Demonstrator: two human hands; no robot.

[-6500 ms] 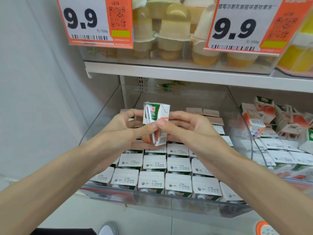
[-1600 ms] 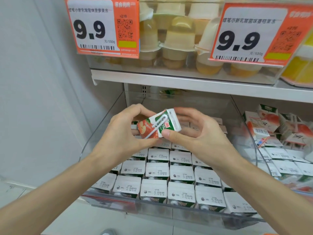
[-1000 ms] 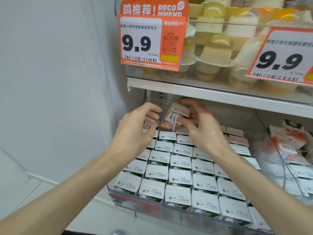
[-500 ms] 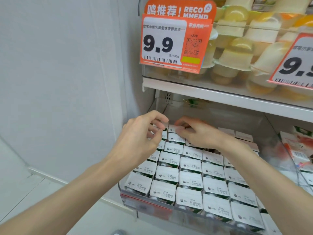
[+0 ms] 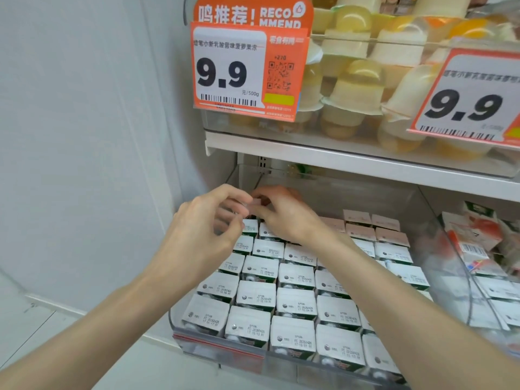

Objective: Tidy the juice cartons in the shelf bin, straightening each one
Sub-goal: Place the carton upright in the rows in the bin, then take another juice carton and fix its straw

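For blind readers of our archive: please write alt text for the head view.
The left hand and right hand meet at the back left corner of a clear shelf bin packed with rows of upright juice cartons; whether the fingers grip one is blurred. An orange 9.9 price tag hangs above.

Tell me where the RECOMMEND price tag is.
Head view, upper centre: the RECOMMEND price tag hangs before the jelly cups, above the white shelf and the juice cartons.
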